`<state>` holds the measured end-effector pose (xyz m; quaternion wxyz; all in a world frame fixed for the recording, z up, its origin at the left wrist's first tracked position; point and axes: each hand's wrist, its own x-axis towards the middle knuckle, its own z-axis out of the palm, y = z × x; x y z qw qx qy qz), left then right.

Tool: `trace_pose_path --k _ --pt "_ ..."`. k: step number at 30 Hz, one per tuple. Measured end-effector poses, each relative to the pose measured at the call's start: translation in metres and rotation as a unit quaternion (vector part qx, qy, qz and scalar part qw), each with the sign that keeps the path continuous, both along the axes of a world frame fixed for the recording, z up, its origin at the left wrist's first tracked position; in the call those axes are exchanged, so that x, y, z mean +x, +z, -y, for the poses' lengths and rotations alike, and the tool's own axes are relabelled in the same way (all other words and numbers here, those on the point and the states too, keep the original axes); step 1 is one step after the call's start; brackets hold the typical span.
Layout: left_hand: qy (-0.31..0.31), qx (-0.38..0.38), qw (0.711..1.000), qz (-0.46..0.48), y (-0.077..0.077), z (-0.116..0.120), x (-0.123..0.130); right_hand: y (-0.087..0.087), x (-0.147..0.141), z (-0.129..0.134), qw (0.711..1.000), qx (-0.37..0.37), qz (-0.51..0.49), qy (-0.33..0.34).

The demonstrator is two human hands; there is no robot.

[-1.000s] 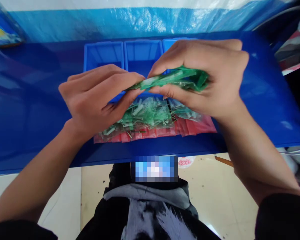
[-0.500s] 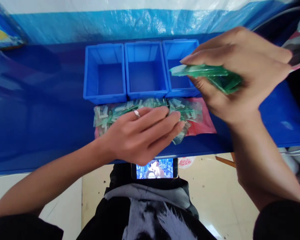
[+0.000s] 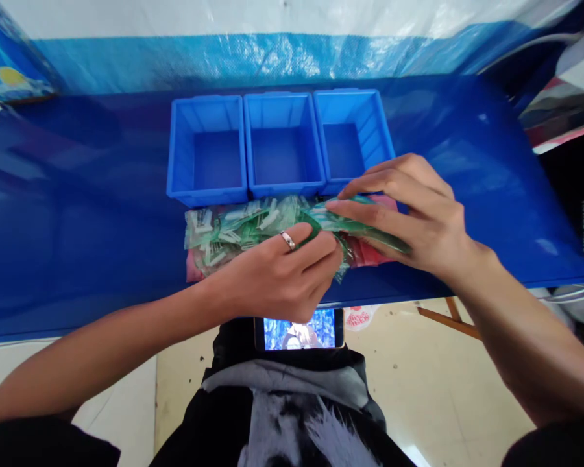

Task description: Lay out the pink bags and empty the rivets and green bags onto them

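Note:
My right hand (image 3: 413, 211) grips a few flat green plastic packets (image 3: 353, 224), its fingertips along their upper edge. Close beside it, my left hand (image 3: 292, 272), with a ring on one finger, has its fingers curled in a pinch at the near end of the green plastic. Under both hands lies a row of clear-and-green packets (image 3: 243, 224) with small white pieces inside. These rest on a pink plastic sheet or bag (image 3: 192, 269), partly covered. My left fingertips are partly hidden behind the knuckles.
Three blue bins, the left (image 3: 207, 194), middle (image 3: 287, 188) and right (image 3: 328, 185), stand side by side behind the packets on the blue table (image 3: 102, 246). A lit phone (image 3: 299, 329) rests on my lap below the table edge. Dark and white items crowd the right side.
My right hand has come down and left with the green packets, from above the right bin to the pile. My left hand has closed into a pinch beside it.

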<state>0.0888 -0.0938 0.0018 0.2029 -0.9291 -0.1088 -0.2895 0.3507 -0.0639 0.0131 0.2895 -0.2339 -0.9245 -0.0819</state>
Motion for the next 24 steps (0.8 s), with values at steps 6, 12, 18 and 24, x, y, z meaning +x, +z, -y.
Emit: trace_pose_path --k 6,12,18,24 --pt "-0.024 -0.001 1.000 0.008 -0.002 0.001 0.003 -0.005 0.015 0.011 0.994 -0.010 0.101 -0.028" --pt "-0.029 0.006 1.000 -0.001 -0.005 0.001 0.006 -0.009 0.025 0.024 0.991 -0.050 0.118 -0.049" --pt "-0.001 0.018 1.000 -0.013 -0.004 0.003 0.006 -0.013 0.045 0.034 0.991 -0.131 -0.020 -0.020" --pt "-0.026 0.038 0.999 -0.001 -0.004 0.000 0.004 -0.020 0.053 0.044 0.993 -0.108 -0.024 -0.036"
